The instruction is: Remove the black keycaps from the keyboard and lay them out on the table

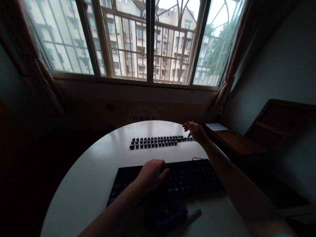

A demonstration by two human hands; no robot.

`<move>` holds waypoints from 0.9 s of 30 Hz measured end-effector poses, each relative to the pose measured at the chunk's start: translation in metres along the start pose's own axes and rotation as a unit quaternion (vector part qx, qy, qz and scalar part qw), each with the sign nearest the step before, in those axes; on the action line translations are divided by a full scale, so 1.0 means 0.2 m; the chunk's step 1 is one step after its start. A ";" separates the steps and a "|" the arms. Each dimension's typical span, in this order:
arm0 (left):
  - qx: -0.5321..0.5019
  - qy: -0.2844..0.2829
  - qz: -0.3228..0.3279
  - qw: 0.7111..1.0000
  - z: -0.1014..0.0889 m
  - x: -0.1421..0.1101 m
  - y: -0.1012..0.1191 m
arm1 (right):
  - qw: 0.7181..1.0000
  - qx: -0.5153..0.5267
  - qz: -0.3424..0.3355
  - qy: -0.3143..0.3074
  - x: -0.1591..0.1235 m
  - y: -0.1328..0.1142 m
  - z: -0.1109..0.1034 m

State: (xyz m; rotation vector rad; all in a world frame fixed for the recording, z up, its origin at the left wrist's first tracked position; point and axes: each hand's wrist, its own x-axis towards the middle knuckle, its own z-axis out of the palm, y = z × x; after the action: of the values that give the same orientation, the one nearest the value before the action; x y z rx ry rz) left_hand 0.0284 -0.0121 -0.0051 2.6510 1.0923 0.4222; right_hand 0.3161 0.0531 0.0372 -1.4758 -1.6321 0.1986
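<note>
A black keyboard (pixel 187 177) lies across the near part of the white round table (pixel 98 144). My left hand (pixel 153 169) rests on its far middle part, fingers curled down and largely hidden, thumb over the keys; whatever is under the fingers does not show. Behind the keyboard, loose black keycaps (pixel 155 142) stand in neat rows. My right hand (pixel 195 130) hovers at the right end of these rows, near the table's far edge. Its fingers are bent and apart, with nothing visible between them.
A dark purple object (pixel 166 212) and a thin stick-like item (pixel 194 216) lie dimly before the keyboard. A cable (pixel 197 158) loops behind it. To the right stands a brown wooden desk (pixel 237 141) with a white paper (pixel 216 127). Barred windows (pixel 148 42) face me.
</note>
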 end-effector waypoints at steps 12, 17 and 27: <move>0.008 -0.007 0.146 0.989 -0.03 -0.05 0.13 | 0.942 0.274 0.100 -0.167 -0.70 -0.25 -0.01; -0.019 -0.070 0.171 0.983 0.04 -0.05 0.10 | 0.919 0.351 0.136 -0.121 -0.68 -0.15 0.06; -0.021 -0.089 0.158 0.983 0.08 -0.03 0.07 | 0.963 0.225 0.138 -0.056 -0.70 -0.10 0.15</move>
State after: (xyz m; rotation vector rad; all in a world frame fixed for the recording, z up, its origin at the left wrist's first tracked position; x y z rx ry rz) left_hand 0.0388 -0.0272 -0.0169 2.7652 0.6051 0.2555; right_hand 0.2642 -0.0597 -0.0378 -1.3430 -1.3421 0.7707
